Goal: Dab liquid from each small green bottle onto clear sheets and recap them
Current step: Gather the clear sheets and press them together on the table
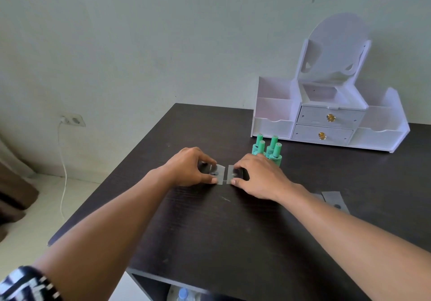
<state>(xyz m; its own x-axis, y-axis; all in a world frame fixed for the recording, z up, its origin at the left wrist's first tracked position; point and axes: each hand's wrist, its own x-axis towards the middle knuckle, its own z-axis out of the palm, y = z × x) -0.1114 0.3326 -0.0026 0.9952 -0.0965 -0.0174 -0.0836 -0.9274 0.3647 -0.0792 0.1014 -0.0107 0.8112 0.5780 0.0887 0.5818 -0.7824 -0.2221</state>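
Clear sheets (pixel 221 174) lie nearly edge to edge; left hand (pixel 191 167) pinches one, right hand (pixel 258 177) the other.

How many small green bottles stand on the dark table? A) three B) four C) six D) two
B: four capped green bottles show, clustered just beyond the right hand and in front of the white organizer.

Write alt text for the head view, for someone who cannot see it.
On a dark table, the left hand pinches the left clear sheet and the right hand pinches the right clear sheet, side by side. Four capped green bottles stand just behind the right hand; a white drawer organizer stands farther back, and more sheets lie to the right.
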